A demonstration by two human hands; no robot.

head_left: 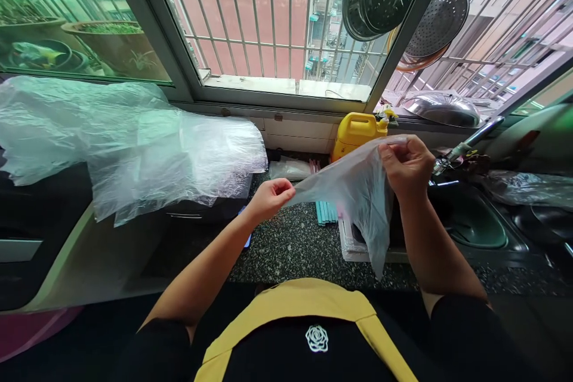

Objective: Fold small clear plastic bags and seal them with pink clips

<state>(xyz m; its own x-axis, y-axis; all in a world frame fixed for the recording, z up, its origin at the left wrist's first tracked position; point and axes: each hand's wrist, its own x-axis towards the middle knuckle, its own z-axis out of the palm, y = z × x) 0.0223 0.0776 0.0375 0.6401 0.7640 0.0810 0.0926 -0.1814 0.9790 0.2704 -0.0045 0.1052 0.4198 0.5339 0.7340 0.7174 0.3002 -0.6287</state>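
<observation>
A thin, translucent plastic bag [353, 182] is stretched in the air over the speckled dark counter [286, 250]. My left hand [271, 196] pinches its narrow end at the left. At the opposite end, higher up, my right hand [408, 166] grips the bag's upper edge between thumb and fingers. The loose part of the bag hangs down below my right hand. Behind and beneath it lie some turquoise strips [326, 213] and a flat white stack [351, 245], both partly covered by the plastic.
A yellow jug [357, 133] stands at the back under the window. Clear plastic sheeting [179, 158] drapes over the dark appliance at left. The sink [474, 221] and its faucet [447, 158] are on the right. A perforated colander [439, 21] hangs by the window bars.
</observation>
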